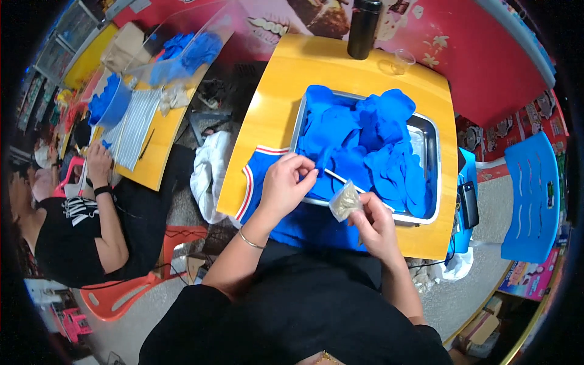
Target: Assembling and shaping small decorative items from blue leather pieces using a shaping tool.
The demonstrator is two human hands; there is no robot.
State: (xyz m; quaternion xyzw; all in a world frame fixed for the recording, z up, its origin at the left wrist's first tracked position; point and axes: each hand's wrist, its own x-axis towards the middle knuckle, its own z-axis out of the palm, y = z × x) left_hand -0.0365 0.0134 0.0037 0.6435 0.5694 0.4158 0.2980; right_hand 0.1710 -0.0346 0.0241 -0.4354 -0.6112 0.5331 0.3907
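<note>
My left hand (287,187) is at the near left side of a metal tray (435,182), its thumb and fingertips pinched around the edge of a small blue piece (321,175). In my right hand (376,229), thumb and fingers grip a small clear plastic bag (345,202) with greyish-green contents. A thin white stick (334,176) runs slantwise from near the blue piece to behind the bag; which hand bears it, I cannot tell. Many soft, flat blue pieces (331,129) lie heaped in the tray. Under my left wrist lies blue cloth (258,173) with red-and-white trim.
The yellow table (274,79) carries a black bottle (365,30) and a clear cup (403,59) at its far edge. A blue chair (530,198) stands right. To the left, a co-worker (73,237) sits at another table with a blue tub (115,106). An orange chair (121,295) is behind.
</note>
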